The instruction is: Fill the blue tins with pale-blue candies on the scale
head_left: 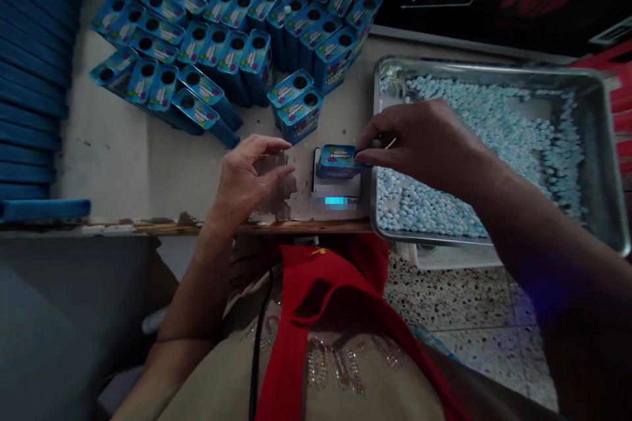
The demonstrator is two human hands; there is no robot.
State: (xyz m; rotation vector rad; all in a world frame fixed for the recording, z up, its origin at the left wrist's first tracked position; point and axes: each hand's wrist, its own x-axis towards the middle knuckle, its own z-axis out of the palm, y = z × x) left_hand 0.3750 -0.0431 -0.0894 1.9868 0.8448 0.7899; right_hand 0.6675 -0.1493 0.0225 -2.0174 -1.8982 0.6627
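Note:
A small blue candy tin [338, 158] with a printed top sits on a small digital scale [320, 189] with a blue-lit display. My right hand [424, 141] has thumb and forefinger at the tin's right end, over its opening. A pale candy [376, 143] shows between these fingers; whether more are inside the hand is hidden. My left hand [251, 174] hovers left of the scale, holding nothing, thumb and fingers apart and curved toward the tin. Two upright blue tins [299, 108] stand just behind the scale, close to my left fingertips.
A metal tray [378, 210] of light blue candies [424, 204] lies to the right, under my right forearm. Many blue tins [212, 46] with round openings crowd the back left. Blue stacked pieces [34, 79] line the left side. A black printed box [494, 6] stands behind the tray.

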